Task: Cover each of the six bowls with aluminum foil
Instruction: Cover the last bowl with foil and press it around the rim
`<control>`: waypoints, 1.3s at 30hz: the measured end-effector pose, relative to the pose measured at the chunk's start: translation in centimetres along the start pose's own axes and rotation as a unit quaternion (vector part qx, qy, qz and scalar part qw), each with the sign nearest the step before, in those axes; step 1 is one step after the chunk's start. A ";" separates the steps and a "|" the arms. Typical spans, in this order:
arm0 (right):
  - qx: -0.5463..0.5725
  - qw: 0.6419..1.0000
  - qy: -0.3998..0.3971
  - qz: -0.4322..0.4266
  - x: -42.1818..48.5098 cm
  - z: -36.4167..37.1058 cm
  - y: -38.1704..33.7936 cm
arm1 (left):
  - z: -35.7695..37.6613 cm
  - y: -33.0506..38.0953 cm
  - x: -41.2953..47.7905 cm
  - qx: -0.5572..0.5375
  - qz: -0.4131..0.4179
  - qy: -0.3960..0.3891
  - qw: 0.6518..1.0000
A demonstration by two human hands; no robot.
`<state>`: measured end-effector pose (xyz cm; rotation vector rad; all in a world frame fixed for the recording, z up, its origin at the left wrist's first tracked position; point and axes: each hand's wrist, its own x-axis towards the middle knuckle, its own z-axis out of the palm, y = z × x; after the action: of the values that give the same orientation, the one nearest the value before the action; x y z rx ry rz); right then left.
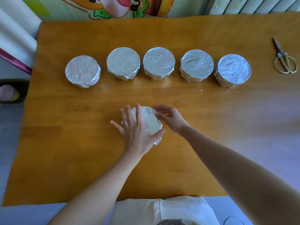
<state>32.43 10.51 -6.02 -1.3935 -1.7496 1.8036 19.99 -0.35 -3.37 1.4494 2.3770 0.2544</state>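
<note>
Pressing flat, fingers spread, the left hand [138, 129] rests on the round silver foil-wrapped bowl [151, 122]; the right hand [169, 118] pinches its rim, fingers curled. Five similar bowls [159, 63] stand beyond both hands.

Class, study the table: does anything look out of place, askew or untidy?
Only small things. A tiny foil scrap lies loose on the table in front of the row of covered bowls. The leftmost bowl sits slightly nearer than its four neighbours, breaking the line. Nothing looks spilled or torn.
</note>
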 end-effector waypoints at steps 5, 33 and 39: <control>0.031 0.999 0.003 0.003 0.5 0.0 -0.3 | 0.1 -1.2 1.2 0.114 0.183 -0.024 0.976; -0.007 0.995 0.094 -0.027 -4.1 -0.2 2.7 | 1.5 -1.7 1.6 0.172 0.188 -0.007 0.967; -0.040 0.995 0.086 -0.024 -4.1 0.8 2.9 | 1.5 -1.7 1.6 0.171 0.186 -0.010 0.967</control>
<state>35.09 6.27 -6.91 -1.4759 -1.7667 1.5557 18.46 0.29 -5.60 2.0460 2.1917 -0.0905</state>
